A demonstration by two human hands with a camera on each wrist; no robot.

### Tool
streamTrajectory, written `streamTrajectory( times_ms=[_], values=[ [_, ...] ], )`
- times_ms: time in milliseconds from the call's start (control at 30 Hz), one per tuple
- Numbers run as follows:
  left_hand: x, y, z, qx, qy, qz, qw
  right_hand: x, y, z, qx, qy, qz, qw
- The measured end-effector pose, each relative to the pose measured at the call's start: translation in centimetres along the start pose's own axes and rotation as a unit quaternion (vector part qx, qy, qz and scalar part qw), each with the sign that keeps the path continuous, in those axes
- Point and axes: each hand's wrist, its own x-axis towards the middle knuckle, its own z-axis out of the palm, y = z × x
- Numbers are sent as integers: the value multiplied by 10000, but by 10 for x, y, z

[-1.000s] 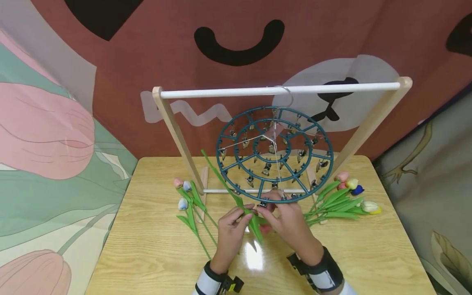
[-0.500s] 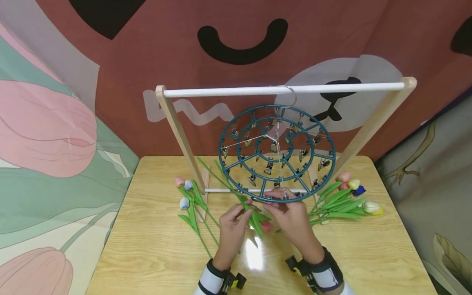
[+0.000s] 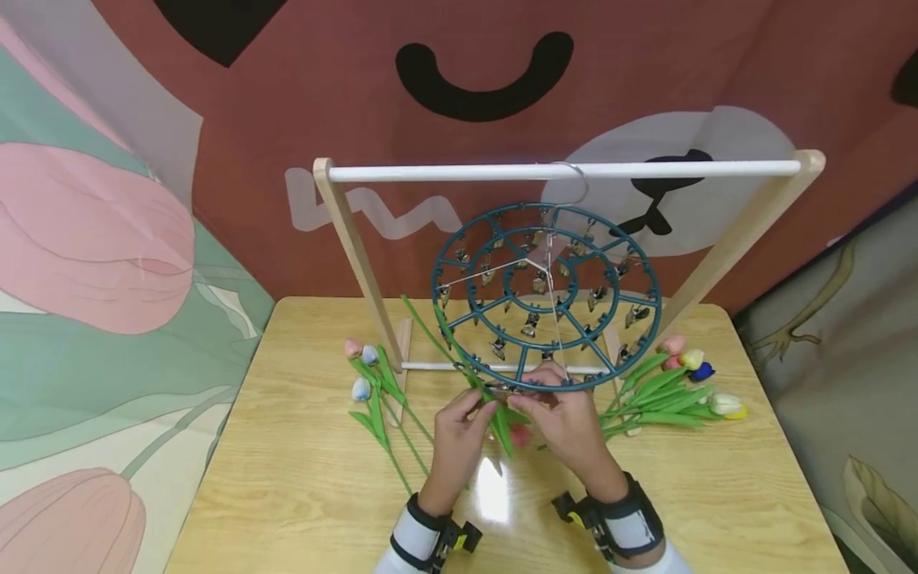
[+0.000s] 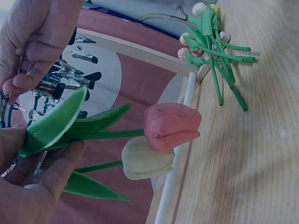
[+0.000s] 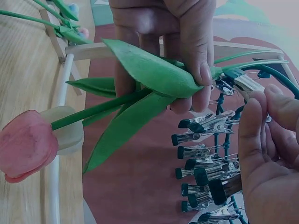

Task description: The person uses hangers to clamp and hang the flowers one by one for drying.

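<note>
At the rack's (image 3: 523, 351) six o'clock, the left hand's (image 3: 459, 430) fingers pinch two tulips (image 4: 172, 127), apparently steadying them beside the clip (image 5: 248, 83); the right hand's (image 3: 574, 426) fingers pinch that clip, presumably controlling it.

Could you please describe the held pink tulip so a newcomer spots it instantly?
Find the wooden frame on the table and the round teal rack hanging from it. By the rack's near edge, the left hand holds the pink tulip head down beside a white tulip. Its colour sets it apart from its white neighbour; the other pink tulips lie on the table.
</note>
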Motion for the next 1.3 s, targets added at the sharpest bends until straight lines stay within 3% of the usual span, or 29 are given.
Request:
streamTrajectory(
  times_ms=[333,600,867,1033,1300],
  values=[
    [0,-2,0,313,-92,131,9994,4,0,2,-76,-107,-137,9998],
    [1,-1,-2,212,-280,-170,9992,5,0,3,-153,-213,-185,9995],
    [2,1,-5,40,-173,-398,9990,6,2,7,-80,-489,100,9987],
    [3,-2,-5,22,-219,-437,9988,-2,7,4,-799,-682,387,9937],
    [5,-2,-7,288,-353,-660,9968,-21,22,-15,-1693,-1280,948,9726]
  ],
)
